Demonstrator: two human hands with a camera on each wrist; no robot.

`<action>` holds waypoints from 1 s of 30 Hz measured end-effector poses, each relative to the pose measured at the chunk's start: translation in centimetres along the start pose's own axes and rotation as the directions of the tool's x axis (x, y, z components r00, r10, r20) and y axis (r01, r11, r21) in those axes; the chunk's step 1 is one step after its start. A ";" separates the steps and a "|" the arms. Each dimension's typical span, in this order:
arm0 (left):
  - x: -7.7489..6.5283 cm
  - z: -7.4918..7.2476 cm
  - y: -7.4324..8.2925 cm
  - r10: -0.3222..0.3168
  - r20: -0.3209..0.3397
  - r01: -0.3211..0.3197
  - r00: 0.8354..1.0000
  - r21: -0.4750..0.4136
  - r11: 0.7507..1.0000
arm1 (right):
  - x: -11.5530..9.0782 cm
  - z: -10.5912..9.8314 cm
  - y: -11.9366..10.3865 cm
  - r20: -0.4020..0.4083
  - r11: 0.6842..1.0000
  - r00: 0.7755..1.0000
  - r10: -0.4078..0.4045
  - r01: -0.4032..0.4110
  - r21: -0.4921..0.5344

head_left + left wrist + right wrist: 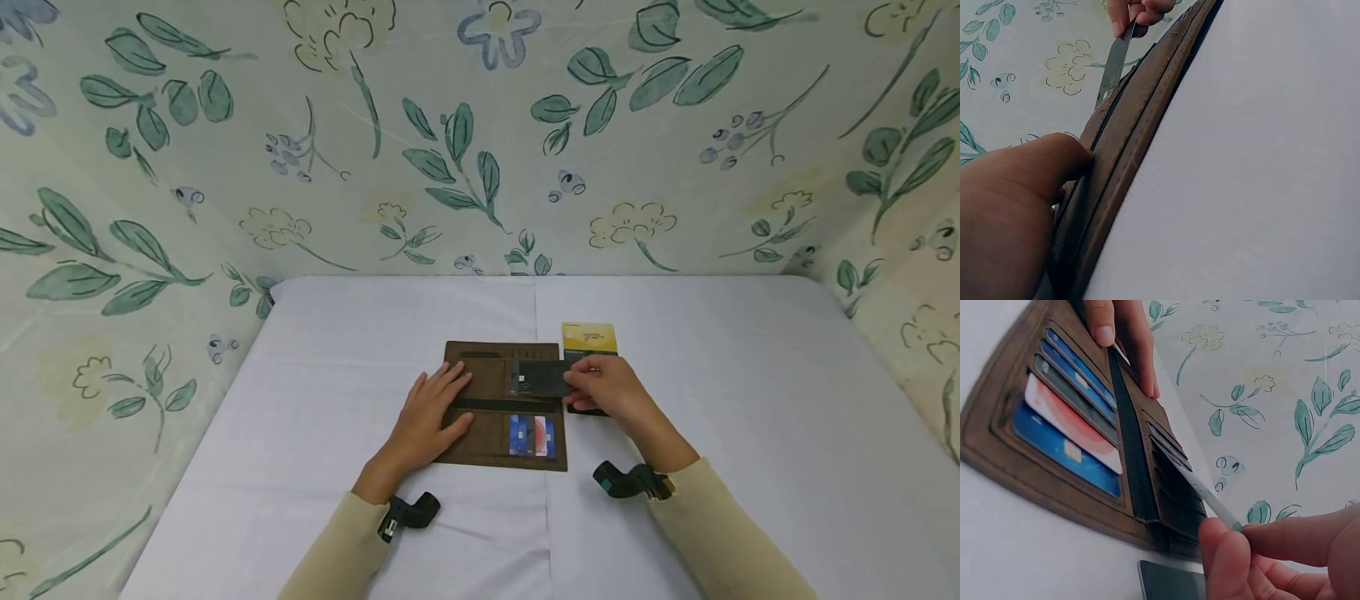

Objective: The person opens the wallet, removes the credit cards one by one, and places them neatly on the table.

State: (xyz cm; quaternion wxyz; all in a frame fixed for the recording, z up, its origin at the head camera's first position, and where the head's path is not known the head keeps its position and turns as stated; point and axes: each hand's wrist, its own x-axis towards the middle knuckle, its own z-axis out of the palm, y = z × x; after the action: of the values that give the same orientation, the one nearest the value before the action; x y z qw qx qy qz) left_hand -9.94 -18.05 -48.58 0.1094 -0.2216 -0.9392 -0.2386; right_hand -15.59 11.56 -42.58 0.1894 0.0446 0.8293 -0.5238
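Observation:
A brown wallet (480, 442) lies unfolded on the table. My left hand (431, 421) rests on its left side, fingers spread over the upper half and thumb on the lower half. Between thumb and fingertips my right hand (609, 387) pinches a dark card (543, 378) by its right end. In the right wrist view the far end of that card (1200, 490) meets the slots of the upper half. Several blue, dark and red-white cards (1072, 434) sit in the lower half's slots.
Right of the wallet lies a yellow card (589, 337), with a black card (1169, 581) below it, partly covered by my right hand. White cloth (337, 333) covers the table, and a floral fabric wall (420, 242) stands behind it.

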 end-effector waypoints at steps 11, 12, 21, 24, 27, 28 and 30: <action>-0.1 0.3 -0.2 0.006 -0.015 -0.007 1.000 -0.013 1.000 | -1.1 -1.6 1.0 0.008 0.999 1.000 -0.022 0.022 0.038; -0.1 0.4 -0.2 0.006 -0.014 -0.006 1.000 -0.015 1.000 | -1.2 -1.8 1.1 0.008 0.999 1.000 -0.023 0.023 0.037; 0.1 0.2 -0.1 -0.008 0.017 0.008 1.000 -0.007 1.000 | -2.7 -3.3 2.4 -0.005 1.000 1.000 0.012 -0.012 0.017; 0.1 0.1 0.0 -0.006 0.011 0.006 1.000 -0.006 1.000 | -3.2 -3.7 2.8 -0.002 1.000 1.000 0.024 -0.024 0.008; 0.1 0.0 0.1 -0.002 -0.003 0.002 1.000 -0.014 1.000 | -3.7 -4.0 3.2 0.005 0.999 0.999 0.036 -0.036 -0.005; 0.1 0.0 0.1 -0.001 -0.006 0.001 1.000 -0.016 1.000 | -3.9 -4.1 3.4 0.008 0.999 0.999 0.045 -0.045 -0.010; 0.2 0.0 0.1 0.000 -0.007 0.000 1.000 -0.013 1.000 | -4.2 -4.4 3.6 0.010 0.998 0.998 0.059 -0.059 -0.021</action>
State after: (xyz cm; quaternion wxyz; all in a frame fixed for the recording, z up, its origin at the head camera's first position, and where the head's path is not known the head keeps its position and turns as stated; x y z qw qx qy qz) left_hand -10.04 -17.93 -48.50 0.1113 -0.2213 -0.9372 -0.2457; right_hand -11.84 17.57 -42.51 0.2096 0.0643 0.8321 -0.5095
